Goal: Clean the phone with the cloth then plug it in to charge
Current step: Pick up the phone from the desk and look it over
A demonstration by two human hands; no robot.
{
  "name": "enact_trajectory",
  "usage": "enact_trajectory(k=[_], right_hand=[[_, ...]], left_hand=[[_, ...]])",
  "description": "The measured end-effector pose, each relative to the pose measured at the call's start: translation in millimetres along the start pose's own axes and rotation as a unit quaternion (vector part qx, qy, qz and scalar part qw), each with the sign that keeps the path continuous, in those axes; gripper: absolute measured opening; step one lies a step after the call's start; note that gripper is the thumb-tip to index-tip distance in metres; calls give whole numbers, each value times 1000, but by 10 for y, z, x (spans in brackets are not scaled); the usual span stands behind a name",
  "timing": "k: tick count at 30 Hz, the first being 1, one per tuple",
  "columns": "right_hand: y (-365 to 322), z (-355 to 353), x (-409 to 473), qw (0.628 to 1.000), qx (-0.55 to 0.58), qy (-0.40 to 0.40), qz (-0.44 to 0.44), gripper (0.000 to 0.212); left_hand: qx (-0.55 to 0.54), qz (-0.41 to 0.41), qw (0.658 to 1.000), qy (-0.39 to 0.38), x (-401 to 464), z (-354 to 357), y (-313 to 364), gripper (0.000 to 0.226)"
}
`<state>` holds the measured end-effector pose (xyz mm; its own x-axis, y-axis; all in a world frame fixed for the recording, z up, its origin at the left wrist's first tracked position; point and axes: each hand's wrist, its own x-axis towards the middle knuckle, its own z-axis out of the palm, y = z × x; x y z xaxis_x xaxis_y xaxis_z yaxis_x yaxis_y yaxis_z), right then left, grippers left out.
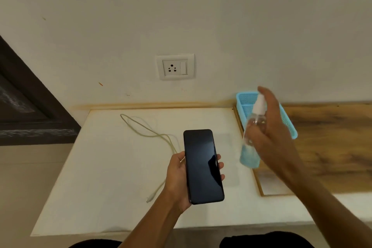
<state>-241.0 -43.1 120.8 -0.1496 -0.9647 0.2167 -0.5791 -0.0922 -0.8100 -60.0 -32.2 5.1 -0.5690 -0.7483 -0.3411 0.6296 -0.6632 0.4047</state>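
My left hand (177,177) grips a black phone (202,165), screen up and dark, above the white table (100,177). To its right, my right hand (271,133) holds a clear spray bottle (251,137) with a white nozzle and blue liquid in its lower part. The forefinger rests on top of the nozzle, which points left toward the phone. A pale charging cable (149,133) lies looped on the table behind the phone, its plug end (150,199) near my left wrist. No cloth is visible.
A white wall socket with a switch (175,67) sits on the wall above the table. A blue mesh basket (245,102) stands at the back right, partly behind my right hand. A wooden surface (332,143) extends to the right.
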Motion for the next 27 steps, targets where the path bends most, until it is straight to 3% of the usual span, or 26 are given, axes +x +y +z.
enact_trajectory(k=[10, 15, 22, 27], right_hand=[[29, 281, -883, 983, -107, -150, 2, 70], [102, 395, -1014, 971, -194, -142, 0, 65], [138, 453, -1020, 959, -239, -151, 21, 60], [2, 400, -876, 969, -229, -90, -28, 57]], left_hand=[[79, 6, 991, 111, -164, 124, -49, 61], [97, 13, 984, 146, -204, 145, -58, 62], [48, 16, 993, 102, -187, 171, -38, 65], [73, 17, 989, 131, -178, 125, -52, 63]])
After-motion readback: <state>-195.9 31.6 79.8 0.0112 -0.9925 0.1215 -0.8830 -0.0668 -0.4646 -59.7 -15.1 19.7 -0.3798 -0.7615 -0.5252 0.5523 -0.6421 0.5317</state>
